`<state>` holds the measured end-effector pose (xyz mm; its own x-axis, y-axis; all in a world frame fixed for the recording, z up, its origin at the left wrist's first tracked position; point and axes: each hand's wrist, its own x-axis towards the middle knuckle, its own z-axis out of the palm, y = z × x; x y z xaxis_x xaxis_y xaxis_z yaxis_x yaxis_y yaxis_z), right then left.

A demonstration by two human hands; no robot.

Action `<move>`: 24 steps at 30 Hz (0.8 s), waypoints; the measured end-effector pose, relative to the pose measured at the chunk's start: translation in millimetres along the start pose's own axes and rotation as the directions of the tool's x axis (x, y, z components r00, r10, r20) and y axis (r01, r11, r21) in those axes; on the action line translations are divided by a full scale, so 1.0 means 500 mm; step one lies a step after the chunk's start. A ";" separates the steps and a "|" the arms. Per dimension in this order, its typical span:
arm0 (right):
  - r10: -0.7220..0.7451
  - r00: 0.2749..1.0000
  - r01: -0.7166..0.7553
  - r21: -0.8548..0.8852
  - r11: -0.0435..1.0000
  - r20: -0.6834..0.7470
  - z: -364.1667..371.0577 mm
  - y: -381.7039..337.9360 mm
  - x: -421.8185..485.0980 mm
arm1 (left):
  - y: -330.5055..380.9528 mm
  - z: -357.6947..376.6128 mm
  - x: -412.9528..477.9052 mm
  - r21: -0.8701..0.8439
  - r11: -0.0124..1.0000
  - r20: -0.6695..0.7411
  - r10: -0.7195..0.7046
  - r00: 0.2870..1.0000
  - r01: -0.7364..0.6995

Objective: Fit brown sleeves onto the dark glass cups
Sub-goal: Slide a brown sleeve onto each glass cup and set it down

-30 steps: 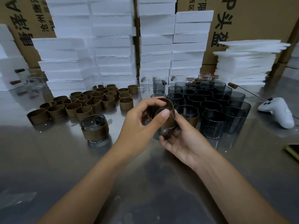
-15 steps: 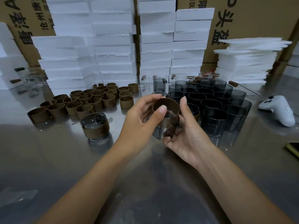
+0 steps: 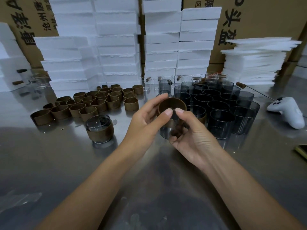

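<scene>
- Above the worktop (image 3: 66, 163), the left hand (image 3: 144, 122) pinches the brown sleeve (image 3: 172, 103); the right hand (image 3: 196, 140) grips the dark glass cup (image 3: 164, 131).
- The sleeve now rings the cup's top, thumbs newly meeting: seating probably begun, unfinished.

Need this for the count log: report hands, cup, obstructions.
Left hand pinches brown ring-shaped sleeve; right hand holds dark cylindrical glass cup. Sleeve round cup's top, not down. Nothing obstructing.

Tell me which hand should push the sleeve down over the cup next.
Probably left. The left hand pinches the sleeve sitting on the cup, while the right hand grips that cup lower down.
</scene>
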<state>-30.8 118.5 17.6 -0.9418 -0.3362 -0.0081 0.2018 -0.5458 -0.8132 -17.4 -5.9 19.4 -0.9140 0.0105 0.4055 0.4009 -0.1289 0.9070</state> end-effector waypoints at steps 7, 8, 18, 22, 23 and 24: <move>-0.059 0.997 0.057 0.066 0.996 0.044 0.003 -0.004 0.002 | -0.010 0.005 0.002 -0.109 0.969 0.018 -0.220 0.975 0.221; -0.065 0.996 0.060 0.075 0.995 0.055 0.002 -0.005 0.001 | -0.010 0.004 0.001 -0.128 0.966 0.042 -0.222 0.974 0.226; -0.093 0.990 0.086 0.075 0.994 0.107 -0.002 -0.004 0.000 | -0.011 -0.001 0.001 -0.042 0.992 0.005 -0.120 0.993 0.120; -0.094 0.989 0.089 0.053 0.995 0.112 -0.003 -0.004 0.001 | -0.008 -0.003 0.000 -0.118 0.986 -0.009 -0.121 0.993 0.119; -0.094 0.989 0.089 0.050 0.995 0.110 -0.003 -0.003 0.001 | -0.006 -0.003 0.000 -0.132 0.984 -0.008 -0.121 0.993 0.119; -0.093 0.990 0.088 0.048 0.995 0.105 -0.003 -0.003 0.001 | -0.005 -0.004 0.000 -0.139 0.983 -0.006 -0.118 0.993 0.116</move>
<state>-32.1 120.4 17.8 -0.9228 -0.3630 0.1289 0.1307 -0.6097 -0.7818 -18.5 -7.5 16.8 -0.9554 0.0194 0.2946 0.2794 -0.2630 0.9235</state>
